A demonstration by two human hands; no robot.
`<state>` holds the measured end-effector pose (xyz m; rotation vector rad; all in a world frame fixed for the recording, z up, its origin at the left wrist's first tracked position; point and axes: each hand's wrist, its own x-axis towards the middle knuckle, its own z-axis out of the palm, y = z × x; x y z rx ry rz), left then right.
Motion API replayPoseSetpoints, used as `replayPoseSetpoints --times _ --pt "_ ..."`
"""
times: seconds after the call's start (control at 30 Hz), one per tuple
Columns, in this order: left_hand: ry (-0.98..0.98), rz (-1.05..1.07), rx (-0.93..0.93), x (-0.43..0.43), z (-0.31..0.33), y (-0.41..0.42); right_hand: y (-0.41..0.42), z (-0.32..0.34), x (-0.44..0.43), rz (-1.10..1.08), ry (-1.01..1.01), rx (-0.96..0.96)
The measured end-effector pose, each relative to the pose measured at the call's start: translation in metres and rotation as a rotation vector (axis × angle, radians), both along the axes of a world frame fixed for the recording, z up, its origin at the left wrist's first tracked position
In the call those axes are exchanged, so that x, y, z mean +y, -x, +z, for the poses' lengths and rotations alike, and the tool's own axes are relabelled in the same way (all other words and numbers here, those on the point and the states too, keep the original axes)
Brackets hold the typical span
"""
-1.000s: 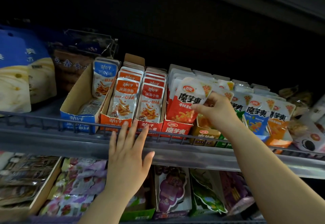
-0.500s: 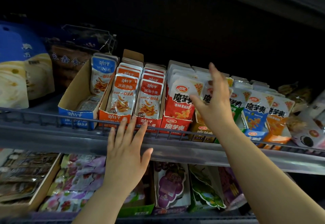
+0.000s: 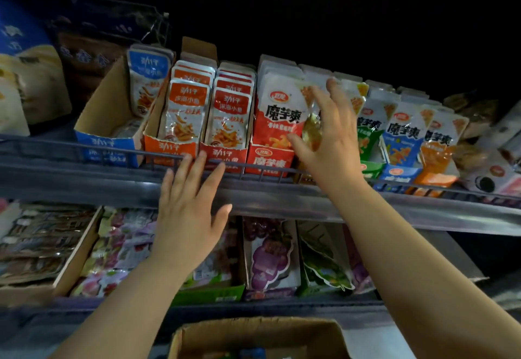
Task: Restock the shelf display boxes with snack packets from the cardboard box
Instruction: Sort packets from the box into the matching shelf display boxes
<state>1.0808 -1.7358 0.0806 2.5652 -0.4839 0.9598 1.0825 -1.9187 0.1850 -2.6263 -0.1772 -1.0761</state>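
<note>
Several open display boxes of snack packets stand in a row on the upper shelf, behind a wire rail (image 3: 84, 147). My right hand (image 3: 324, 139) lies with spread fingers on a yellow packet (image 3: 311, 130), which stands between the red display box (image 3: 267, 161) and the green display box (image 3: 369, 167). The thumb is at the packet's left edge. My left hand (image 3: 189, 212) is flat, with its fingertips touching the rail below the orange display box (image 3: 172, 147). The blue display box (image 3: 107, 144) at the left holds few packets. The cardboard box (image 3: 253, 336) is open at the bottom edge.
Large blue and cream bags (image 3: 25, 77) fill the shelf's left end. More packets and boxes crowd the right end (image 3: 493, 161). The lower shelf holds trays of packets, among them purple grape packets (image 3: 270, 254). The shelf's back is dark.
My right hand has dropped from raised straight fingers onto the yellow packet. The view has tipped down, and the cardboard box now shows. My left hand stays at the rail.
</note>
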Motion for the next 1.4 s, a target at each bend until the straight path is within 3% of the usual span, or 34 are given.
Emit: replayPoseSetpoints --times 0.13,0.23,0.4,0.57,0.77,0.9,1.0,1.17,1.4 --pt "-0.085 -0.13 0.0 0.0 -0.012 0.02 0.04 -0.045 -0.011 0.107 -0.122 -0.099" --pt "-0.162 -0.213 0.02 -0.001 -0.035 0.038 0.074 -0.092 -0.018 0.166 -0.191 -0.019" --pt "-0.319 -0.259 0.303 -0.002 -0.119 0.083 0.112 -0.185 -0.024 0.228 -0.229 0.434" --pt "-0.299 -0.042 0.656 0.016 -0.212 0.129 0.133 -0.277 -0.033 0.055 -0.198 1.116" --pt "-0.31 0.136 0.791 0.031 -0.266 0.133 0.154 -0.358 -0.046 -0.141 -0.337 1.525" --pt "-0.258 0.136 0.818 0.022 -0.28 0.132 0.161 -0.397 -0.054 -0.213 -0.81 1.562" --pt "-0.262 0.148 0.764 0.023 -0.288 0.132 0.162 -0.423 -0.044 -0.186 -0.801 1.564" --pt "-0.264 0.155 0.693 0.022 -0.293 0.13 0.16 -0.455 -0.019 -0.364 -1.098 1.472" --pt "-0.284 0.169 0.628 0.021 -0.294 0.131 0.154 -0.477 0.0 -0.499 -1.157 1.339"
